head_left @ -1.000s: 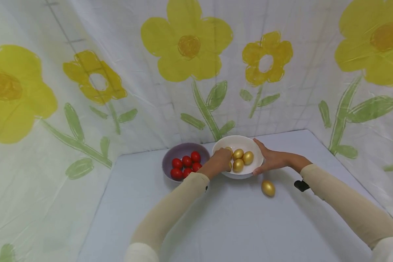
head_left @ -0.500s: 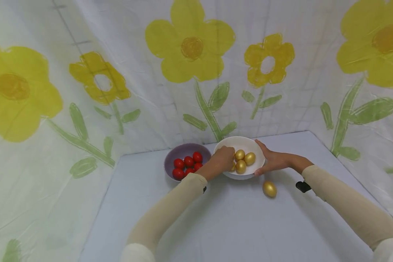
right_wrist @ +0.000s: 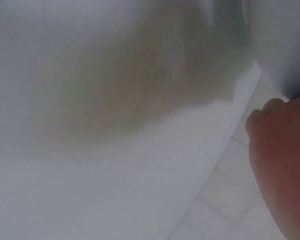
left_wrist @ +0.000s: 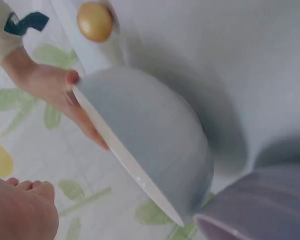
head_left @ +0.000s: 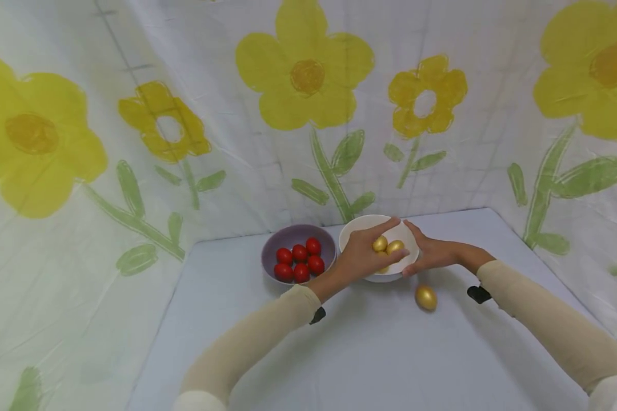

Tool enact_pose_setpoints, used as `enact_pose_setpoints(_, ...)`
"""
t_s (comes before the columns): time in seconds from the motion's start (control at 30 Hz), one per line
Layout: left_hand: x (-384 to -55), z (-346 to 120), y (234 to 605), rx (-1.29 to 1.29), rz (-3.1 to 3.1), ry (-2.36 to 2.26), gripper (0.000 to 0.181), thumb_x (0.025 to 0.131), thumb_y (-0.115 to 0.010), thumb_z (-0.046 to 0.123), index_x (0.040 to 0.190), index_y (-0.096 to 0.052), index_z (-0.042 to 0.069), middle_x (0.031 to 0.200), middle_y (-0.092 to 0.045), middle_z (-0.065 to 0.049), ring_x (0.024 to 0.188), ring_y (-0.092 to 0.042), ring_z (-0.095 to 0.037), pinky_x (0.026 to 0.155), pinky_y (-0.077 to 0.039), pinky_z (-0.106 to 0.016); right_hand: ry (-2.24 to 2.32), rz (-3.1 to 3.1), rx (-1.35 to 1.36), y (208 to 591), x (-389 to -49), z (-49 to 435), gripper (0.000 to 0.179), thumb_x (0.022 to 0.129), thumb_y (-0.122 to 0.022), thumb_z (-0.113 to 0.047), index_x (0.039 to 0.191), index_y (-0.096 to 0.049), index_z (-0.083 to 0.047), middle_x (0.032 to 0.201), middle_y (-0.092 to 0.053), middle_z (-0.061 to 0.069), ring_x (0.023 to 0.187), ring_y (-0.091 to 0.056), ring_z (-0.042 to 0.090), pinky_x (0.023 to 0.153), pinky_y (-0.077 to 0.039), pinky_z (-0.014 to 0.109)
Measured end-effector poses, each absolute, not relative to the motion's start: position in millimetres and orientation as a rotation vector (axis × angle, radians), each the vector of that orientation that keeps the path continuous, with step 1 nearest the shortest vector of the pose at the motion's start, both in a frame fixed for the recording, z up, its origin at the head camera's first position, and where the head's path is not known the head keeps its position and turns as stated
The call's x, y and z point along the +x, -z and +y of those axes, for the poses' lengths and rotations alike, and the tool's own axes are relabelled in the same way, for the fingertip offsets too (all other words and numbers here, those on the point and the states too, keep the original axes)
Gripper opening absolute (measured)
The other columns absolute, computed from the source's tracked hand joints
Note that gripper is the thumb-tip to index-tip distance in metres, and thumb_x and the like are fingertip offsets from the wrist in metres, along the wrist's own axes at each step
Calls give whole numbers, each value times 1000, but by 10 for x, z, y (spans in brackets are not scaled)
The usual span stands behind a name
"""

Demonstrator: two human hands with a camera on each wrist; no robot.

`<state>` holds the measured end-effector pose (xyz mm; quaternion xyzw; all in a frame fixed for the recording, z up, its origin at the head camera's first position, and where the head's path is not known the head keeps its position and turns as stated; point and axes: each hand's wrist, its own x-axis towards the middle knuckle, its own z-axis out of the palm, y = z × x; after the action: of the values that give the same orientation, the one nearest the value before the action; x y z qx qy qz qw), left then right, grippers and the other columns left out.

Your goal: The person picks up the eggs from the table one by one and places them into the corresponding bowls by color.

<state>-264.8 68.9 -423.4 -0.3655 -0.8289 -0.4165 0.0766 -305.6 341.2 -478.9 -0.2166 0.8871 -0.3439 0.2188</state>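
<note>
At the back of the table, a white bowl (head_left: pixel 359 224) holds several gold eggs (head_left: pixel 395 246), some partly hidden by a hand. My left hand (head_left: pixel 362 251) hangs over this bowl, thumb and fingers spread apart, with nothing seen between them. From the right, my right hand (head_left: pixel 434 253) holds the bowl's side, thumb in front and fingers behind. In the left wrist view, the right hand (left_wrist: pixel 50 87) lies along the rim of the white bowl (left_wrist: pixel 150 125). One loose gold egg (head_left: pixel 426 298) rests on the table in front of the right hand.
Left of the white bowl, close beside it, stands a purple bowl (head_left: pixel 269 245) with several red eggs (head_left: pixel 300 273). A pale cloth covers the table (head_left: pixel 370 354). Behind it hangs a white curtain (head_left: pixel 247 188) printed with yellow flowers.
My left hand, earlier curled down among the gold eggs, has lifted and spread its fingers above the bowl. The right hand still holds the bowl's side. The head view has shifted slightly.
</note>
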Motion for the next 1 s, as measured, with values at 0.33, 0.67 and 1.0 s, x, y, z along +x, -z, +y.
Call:
enact_pose_setpoints(0.33,-2125,759,4588,-1250,-2383,1619,69,89,-89,34,151,-61,26,150,-59,16,138,-51,3,109,-46,-20,990,2453,-637,4797,-3031,3445,137,90,-85,-42,163,27,-8,171,16,29,158,-4,51,122,-17,73)
enact_pose_setpoints(0.67,-1912,874,4970,-1342,-2633,1493,69,90,-87,41,150,-62,17,148,-63,8,134,-55,0,104,-48,-17,972,2481,-612,4807,-3058,3469,140,89,-86,-42,163,27,-7,171,16,30,158,-1,52,122,-16,73)
enact_pose_setpoints(1.0,-2089,1032,5102,-1224,-2706,1232,64,88,-87,47,138,-69,12,132,-72,4,118,-65,-8,96,-46,-11,1014,2460,-665,4798,-3053,3407,140,89,-86,-42,163,26,-6,171,16,30,159,-3,50,122,-17,73)
